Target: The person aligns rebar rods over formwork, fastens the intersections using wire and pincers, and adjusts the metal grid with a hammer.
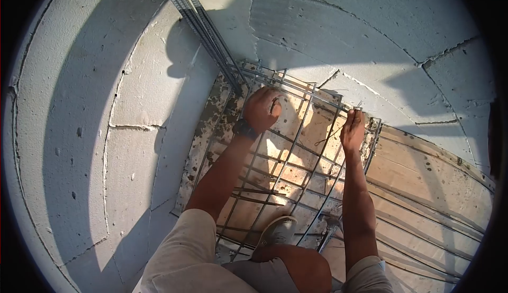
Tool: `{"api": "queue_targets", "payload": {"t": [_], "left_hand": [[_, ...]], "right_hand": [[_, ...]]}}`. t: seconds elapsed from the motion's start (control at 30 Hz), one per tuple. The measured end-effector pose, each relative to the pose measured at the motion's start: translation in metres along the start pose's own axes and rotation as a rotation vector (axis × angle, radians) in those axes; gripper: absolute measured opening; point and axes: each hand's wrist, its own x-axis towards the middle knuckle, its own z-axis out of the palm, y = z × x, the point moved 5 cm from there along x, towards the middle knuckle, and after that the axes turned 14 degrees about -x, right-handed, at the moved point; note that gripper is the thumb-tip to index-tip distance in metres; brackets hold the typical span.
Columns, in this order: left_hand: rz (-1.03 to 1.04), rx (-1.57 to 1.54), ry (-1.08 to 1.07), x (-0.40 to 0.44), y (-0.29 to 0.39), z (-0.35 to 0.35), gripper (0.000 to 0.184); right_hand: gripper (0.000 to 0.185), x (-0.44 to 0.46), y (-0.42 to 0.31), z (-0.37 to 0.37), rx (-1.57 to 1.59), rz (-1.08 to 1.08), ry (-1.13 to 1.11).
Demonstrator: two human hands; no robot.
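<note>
A grid of steel reinforcing bars (288, 158) lies over wooden boards in the corner between two block walls. Above its far left part is my left hand (261, 111), curled into a fist with a watch on the wrist; a small dark thing shows at the fingers, too little to name. At the grid's far right edge my right hand (353, 130) pinches a thin tie wire (327, 137), its looped end hanging out to the left. Those fingertips are close against the edge bar.
Upright rebars (203, 25) rise from the corner beside the left block wall (135, 171). My shoe (276, 233) stands on the grid, near what looks like a hammer (330, 226). Long bars run over wooden boards (418, 174) at right.
</note>
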Motion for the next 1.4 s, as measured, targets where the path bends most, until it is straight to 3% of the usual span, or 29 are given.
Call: {"api": "queue_targets", "payload": {"t": [0.07,0.1,0.17,0.2,0.23,0.33,0.4,0.43,0.53,0.73,0.87,0.9,0.93,1.0,1.1,1.13,1.2,1.27,1.4], "left_hand": [[-0.271,-0.025,0.409,-0.038,-0.041,-0.047,0.031],[-0.404,0.035,0.583,-0.058,-0.063,-0.068,0.032],[-0.441,0.368,0.409,-0.071,-0.091,-0.079,0.031],[-0.453,0.534,0.322,-0.071,-0.102,-0.085,0.03],[-0.506,0.476,0.149,-0.071,-0.113,-0.086,0.033],[-0.446,0.566,0.078,-0.069,-0.12,-0.087,0.032],[-0.547,0.606,0.042,-0.072,-0.123,-0.086,0.032],[-0.594,0.624,0.022,-0.07,-0.122,-0.085,0.032],[-0.681,0.482,0.032,-0.071,-0.13,-0.089,0.033],[-0.576,0.418,0.178,-0.075,-0.13,-0.092,0.041],[-0.617,0.294,0.209,-0.079,-0.144,-0.096,0.047],[-0.623,0.236,0.216,-0.081,-0.153,-0.1,0.048],[-0.636,0.173,0.221,-0.083,-0.153,-0.1,0.05],[-0.578,0.189,0.227,-0.082,-0.147,-0.097,0.05],[-0.535,0.295,0.202,-0.074,-0.132,-0.094,0.05],[-0.54,0.282,0.206,-0.075,-0.132,-0.099,0.05],[-0.556,0.244,0.211,-0.078,-0.136,-0.099,0.049],[-0.497,0.21,0.216,-0.079,-0.138,-0.099,0.046],[-0.5,0.204,0.245,-0.086,-0.149,-0.098,0.043]], "right_hand": [[0.024,0.011,-0.015,-0.009,-0.035,-0.189,0.066],[0.023,0.012,-0.011,-0.003,-0.004,-0.172,-0.009],[0.019,0.015,-0.001,0.018,0.066,-0.152,-0.158],[0.017,0.016,0.002,0.027,0.04,-0.198,-0.131],[0.015,0.016,0.003,0.036,0.013,-0.243,-0.104],[0.01,0.01,0.002,0.041,-0.098,-0.4,0.03],[0.01,0.011,0.006,0.044,-0.154,-0.417,0.047],[0.014,0.008,0.002,0.039,-0.204,-0.557,0.172],[0.019,0.017,0.024,0.049,0.043,-0.229,-0.179],[0.022,0.017,0.021,0.041,0.005,-0.265,-0.187],[0.02,0.02,0.014,0.028,0.043,-0.133,-0.211],[0.021,0.016,0.015,0.026,-0.053,-0.287,-0.059],[0.02,0.02,0.025,0.028,-0.009,-0.104,-0.188],[0.019,0.019,0.037,0.02,-0.04,-0.096,-0.227],[0.018,0.013,0.065,0.016,-0.209,-0.222,-0.155],[0.017,0.015,0.062,0.002,-0.15,-0.089,-0.187],[0.019,0.007,0.037,-0.049,-0.114,-0.105,0.044],[0.021,-0.021,0.049,-0.065,0.005,0.06,-0.069],[0.02,-0.092,0.065,-0.119,-0.009,0.029,-0.185]]}}
